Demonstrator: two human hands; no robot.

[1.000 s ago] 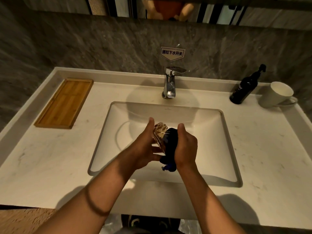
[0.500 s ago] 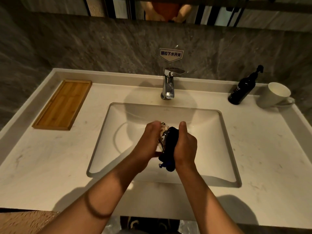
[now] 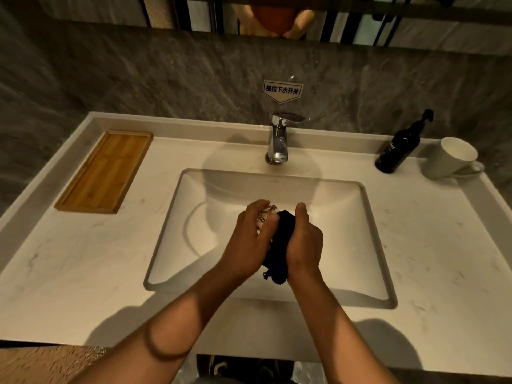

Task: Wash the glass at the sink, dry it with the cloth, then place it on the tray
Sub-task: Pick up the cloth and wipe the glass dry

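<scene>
Over the sink [image 3: 371, 217], our left hand [image 3: 246, 245] grips the glass [image 3: 267, 217], fingers wrapped around it. Our right hand [image 3: 304, 245], fingers closed on the cloth [image 3: 279, 245], dries it. Next, we judge, comes the carry to the tray [image 3: 69, 202], left of the sink.

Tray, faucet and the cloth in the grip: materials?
Tray: looks like bamboo or light wood, matt, with visible strip grain. Faucet: likely chromed metal, mirror-bright reflections. Cloth: dark blue fabric, soft and bunched, a loop hanging at its lower end; weave too small to tell.

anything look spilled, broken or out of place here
Nothing stands out. The glass is held over the sink in the left hand while the right hand presses the cloth to it. The tray lies flat.
</scene>
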